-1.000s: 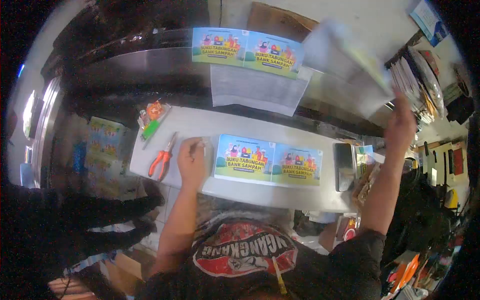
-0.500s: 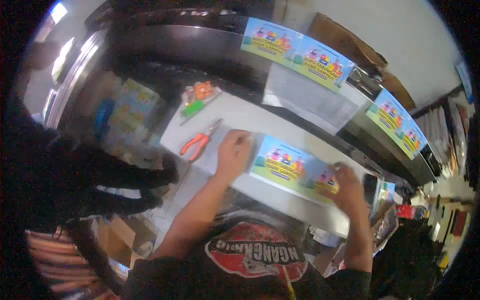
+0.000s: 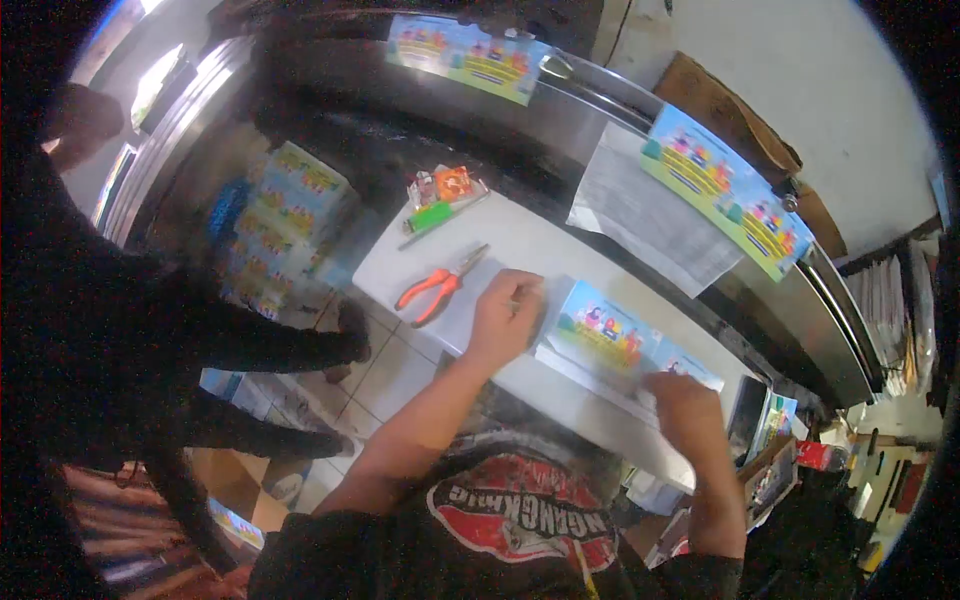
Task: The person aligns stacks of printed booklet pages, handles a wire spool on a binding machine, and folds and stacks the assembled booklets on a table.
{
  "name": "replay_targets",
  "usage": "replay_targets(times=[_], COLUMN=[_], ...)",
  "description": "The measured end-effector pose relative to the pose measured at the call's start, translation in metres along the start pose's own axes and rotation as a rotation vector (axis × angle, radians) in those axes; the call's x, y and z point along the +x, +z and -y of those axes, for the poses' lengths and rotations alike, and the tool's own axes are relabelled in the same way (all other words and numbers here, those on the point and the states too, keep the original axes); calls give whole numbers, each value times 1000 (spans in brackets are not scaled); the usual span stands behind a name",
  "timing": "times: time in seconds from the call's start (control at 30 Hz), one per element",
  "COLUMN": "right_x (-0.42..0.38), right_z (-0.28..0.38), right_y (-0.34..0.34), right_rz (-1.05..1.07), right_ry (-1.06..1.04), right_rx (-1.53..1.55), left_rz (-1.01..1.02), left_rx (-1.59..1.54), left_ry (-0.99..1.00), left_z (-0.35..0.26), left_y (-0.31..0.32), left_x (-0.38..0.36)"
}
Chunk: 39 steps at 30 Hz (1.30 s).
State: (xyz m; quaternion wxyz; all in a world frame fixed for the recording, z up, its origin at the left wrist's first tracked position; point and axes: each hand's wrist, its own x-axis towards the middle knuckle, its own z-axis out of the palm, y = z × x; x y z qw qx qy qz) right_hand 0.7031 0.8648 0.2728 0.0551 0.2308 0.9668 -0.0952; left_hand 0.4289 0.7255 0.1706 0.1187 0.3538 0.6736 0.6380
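A printed sheet [image 3: 603, 328] with colourful cartoon figures lies on the white table [image 3: 500, 228], its lower edge folded up or showing a white layer. My left hand [image 3: 508, 312] rests just left of the sheet, fingers curled together; what they pinch, if anything, is too small to name. At the sheet's right end, my right hand [image 3: 685, 405] has its fingers bent onto the lower edge, gripping it. Orange-handled pliers [image 3: 441, 286] lie left of my left hand. Farther up the table are a green item [image 3: 431, 216] and an orange packet [image 3: 454, 182].
Similar printed sheets [image 3: 465, 58] and a grey paper [image 3: 650, 208] hang over the ledge beyond the table. A dark phone [image 3: 748, 406] lies at the table's right end. A person in dark clothes [image 3: 120, 330] stands at the left, near stacked prints [image 3: 285, 225].
The view has shifted, so the table and pliers appear farther right. A white strip now shows along the sheet's lower edge, and my right hand has moved down to that edge.
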Motion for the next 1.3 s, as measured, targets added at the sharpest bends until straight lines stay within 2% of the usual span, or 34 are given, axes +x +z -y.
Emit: replay_targets(times=[0.03, 0.07, 0.1, 0.17, 0.23, 0.3, 0.37, 0.4, 0.47, 0.53, 0.57, 0.6, 0.67, 0.7, 0.73, 0.8, 0.87, 0.9, 0.93, 0.97, 1.03, 1.13, 1.17, 1.27, 1.3], right_x=[0, -2, -7, -28, -42, -48, -42, -42, -38, -39, -43, -46, -55, -63, -67, -61, -59, -59, -60, -61, -69, -79, -79, -84, -82], right_z=[-13, -42, -48, -111, -176, -209, -230, -241, -265, -305, -294, -293, -290, -300, -284, -228, -197, -176, -156, -139, -120, -89, -80, -68, -67], right_y=[-2, -7, -48, -85, -119, -141, -154, -145, -100, -53, -47, -43, -29, -18, -18, -26, -18, -19, -20, -18, -14, -15, -22, -21, -21], right_rz=[-2, -71, -150, -608, -1000, -1180, -1071, -1073, -794, -792, -702, -702, -646, -592, -593, -575, -612, -604, -572, -542, -540, -562, -524, -543, -546], right_ry=[17, 162, 257, 415, 431, 422, 289, 289, 444, 350, 328, 323, 440, 539, 544, 416, 434, 427, 455, 483, 487, 516, 601, 708, 714], right_rx=[-29, -129, -90, 106, -64, -185, -498, -496, -280, -116, -387, -387, -349, -229, -227, -292, -130, -21, 62, 147, 116, 190, 198, 275, 272], left_rz=[-8, -13, -16, -15, -15, -3, -4, -2, 3, 2, -5, -11, -7, 2, 7, -6, -175, -277, -321, -444, -417, -344, -420, -451, -413], left_rx=[4, -26, -57, -33, -12, 17, 23, 26, 28, 28, 7, -14, -6, 3, 4, -93, 179, 116, -355, -471, -818, -945, -891, -807, -935], left_ry=[-2, 10, 25, 26, 23, 5, 13, 19, 2, -17, -15, -14, -25, -30, -28, -106, -50, 9, -201, -201, -585, -661, -741, -736, -608], left_z=[1, 3, 4, 2, 1, -6, -9, -10, -7, -3, 0, 1, -3, -5, -6, -4, -14, -4, -34, -6, 23, 29, 37, 84, 95], left_y=[0, 0, 1, 3, 2, 1, 1, 1, 0, 2, 4, 5, 5, 2, 0, -3, -35, -65, -93, -117, -155, -155, -149, -158, -162], left_x=[0, -2, -2, -1, 1, 1, 1, 1, 1, 1, 1, 0, -1, 1, 1, 9, 74, 132, 185, 243, 329, 377, 389, 415, 420])
